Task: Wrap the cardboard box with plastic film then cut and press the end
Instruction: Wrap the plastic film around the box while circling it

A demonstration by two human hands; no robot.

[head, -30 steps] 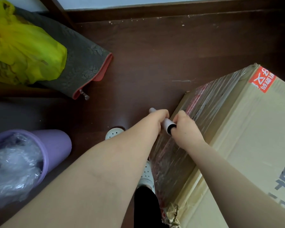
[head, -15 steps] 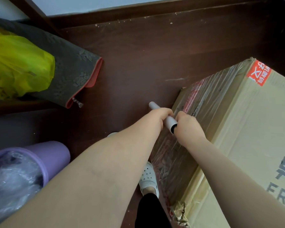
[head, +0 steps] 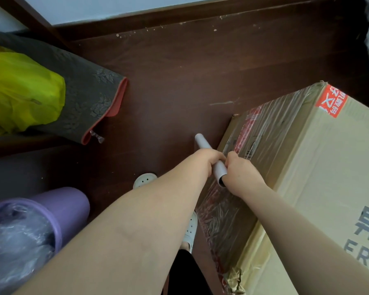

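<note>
Gripping the film roll [head: 220, 169] from both sides, the left hand [head: 208, 161] and right hand [head: 242, 174] have their fingers [head: 217, 155] curled tight round its grey core. Plastic film [head: 262, 135] runs from just past the fingers across the near side of the cardboard box [head: 328, 167], which stands on the floor to their right. The film looks thin, clingy and easily torn, so it probably wants steady tension, and the stiff core is the sensible hold. The box seems bulky and rigid. Beyond the fingers lies dark wooden floor [head: 179, 81]. A purple bin [head: 70, 206] sits well to their left, and a yellow bag [head: 19, 92] with a grey zipped cover [head: 90, 81] lies farther off, by the wall.
</note>
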